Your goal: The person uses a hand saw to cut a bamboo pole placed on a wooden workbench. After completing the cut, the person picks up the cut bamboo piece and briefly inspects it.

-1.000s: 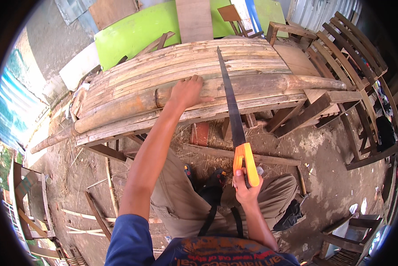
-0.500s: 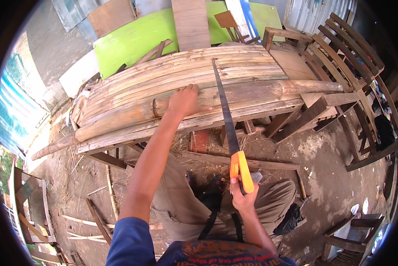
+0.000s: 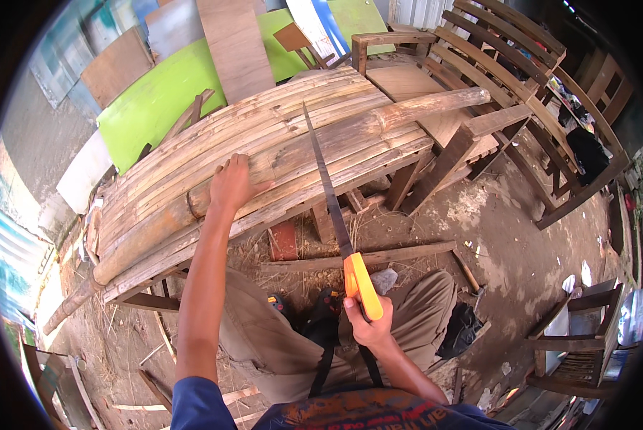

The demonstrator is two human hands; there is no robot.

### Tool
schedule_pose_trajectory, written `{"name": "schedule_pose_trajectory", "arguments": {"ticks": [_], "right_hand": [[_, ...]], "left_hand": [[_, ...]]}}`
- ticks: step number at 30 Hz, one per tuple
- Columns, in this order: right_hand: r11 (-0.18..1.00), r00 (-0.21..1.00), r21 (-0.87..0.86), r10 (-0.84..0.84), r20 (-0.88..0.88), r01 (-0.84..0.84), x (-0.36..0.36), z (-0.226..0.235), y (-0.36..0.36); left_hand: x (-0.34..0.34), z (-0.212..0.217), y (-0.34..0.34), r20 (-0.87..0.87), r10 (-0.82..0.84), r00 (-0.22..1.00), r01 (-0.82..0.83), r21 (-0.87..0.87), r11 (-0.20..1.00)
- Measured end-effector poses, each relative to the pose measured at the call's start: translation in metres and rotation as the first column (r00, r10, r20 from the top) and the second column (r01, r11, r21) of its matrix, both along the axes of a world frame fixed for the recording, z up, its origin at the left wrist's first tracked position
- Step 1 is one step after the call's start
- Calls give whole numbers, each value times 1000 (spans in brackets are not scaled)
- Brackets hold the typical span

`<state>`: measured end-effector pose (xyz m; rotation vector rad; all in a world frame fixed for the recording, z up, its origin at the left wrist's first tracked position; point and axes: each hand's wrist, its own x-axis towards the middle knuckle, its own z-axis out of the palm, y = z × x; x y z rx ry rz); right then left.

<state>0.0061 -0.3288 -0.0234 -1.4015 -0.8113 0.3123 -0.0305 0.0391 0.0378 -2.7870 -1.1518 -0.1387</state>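
Observation:
A long, thick bamboo pole (image 3: 350,130) lies lengthwise along the near side of a slatted bamboo tabletop (image 3: 185,154). My left hand (image 3: 232,185) rests on top of it, the fingers curved over its far side and the thumb pointing right, just right of a dark ring on the pole. In my right hand (image 3: 370,326), closed round its yellow-orange handle, is a handsaw (image 3: 326,179). Its long dark blade slants up and away across the pole, right of my left hand, with the tip over the slats beyond. Whether the teeth touch the pole, I cannot tell.
A wooden slatted bench (image 3: 472,132) stands against the table's right end. Green panels (image 3: 164,104) and a plywood board (image 3: 235,50) lean behind. Below lie a wooden plank (image 3: 364,256), a hammer-like tool (image 3: 466,271) and a black bag (image 3: 461,331). A wooden chair (image 3: 576,337) stands lower right.
The view has turned, so the table, pole and both hands appear farther left. My left hand stays on the pole and my right keeps hold of the handsaw, its blade still across the pole.

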Motion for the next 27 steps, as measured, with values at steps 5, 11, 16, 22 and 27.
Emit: {"name": "schedule_pose_trajectory", "arguments": {"ticks": [5,11,16,22,27], "right_hand": [[1000,1000,9,22,12,-22,1,1,1],[998,995,-39,48,-85,-51,-10,-13,8],[996,997,-52,65,-43,-67,-15,-13,20],[989,982,-76,112,-150,-124,-12,-4,38],[980,983,-153,106,-147,-129,-9,13,35]], "left_hand": [[-1,11,-3,19,9,1000,-8,-84,996],[-5,-4,6,38,-38,999,37,26,999],[-5,-1,2,79,-68,994,68,4,998],[-12,-11,20,232,-10,973,38,-117,992],[19,-16,7,324,239,915,-221,-92,971]]}}
